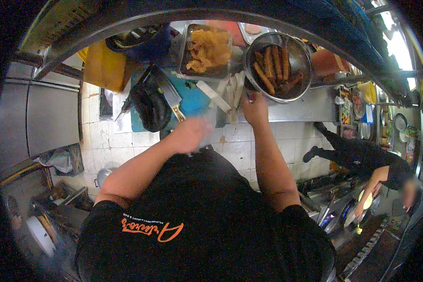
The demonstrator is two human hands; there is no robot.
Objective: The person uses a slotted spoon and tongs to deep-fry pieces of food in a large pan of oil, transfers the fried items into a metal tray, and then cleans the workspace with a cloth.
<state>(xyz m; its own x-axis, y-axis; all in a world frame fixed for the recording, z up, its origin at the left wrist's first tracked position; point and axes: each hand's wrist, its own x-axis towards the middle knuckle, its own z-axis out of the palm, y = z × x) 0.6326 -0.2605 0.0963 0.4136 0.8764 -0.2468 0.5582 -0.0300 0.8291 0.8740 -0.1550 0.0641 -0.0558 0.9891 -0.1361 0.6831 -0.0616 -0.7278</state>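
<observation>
My left hand (pixel 193 132) is blurred in front of the counter's near edge, close to a knife's light handle (pixel 178 113). A translucent, plastic-like sheet or bag (pixel 208 123) shows beside it; whether my fingers grip it is unclear. My right hand (pixel 255 107) has its fingertips at the near left side of a steel bowl (pixel 305 84), and its grip is hidden. Brown fried rolls (pixel 275 63) lie in the bowl. Several pale strips (pixel 215 97) rest between my hands. The wide knife blade (pixel 167 88) lies beside dark eggplants (pixel 151 105) on a blue-green cutting board (pixel 194 100).
A clear tray (pixel 183 65) of golden fried pieces (pixel 208 49) stands behind the pale strips. A yellow container (pixel 104 67) is at the left. A shelf edge (pixel 211 16) arches overhead. At the right, another person (pixel 370 155) holds a plate (pixel 366 199) over kitchen equipment.
</observation>
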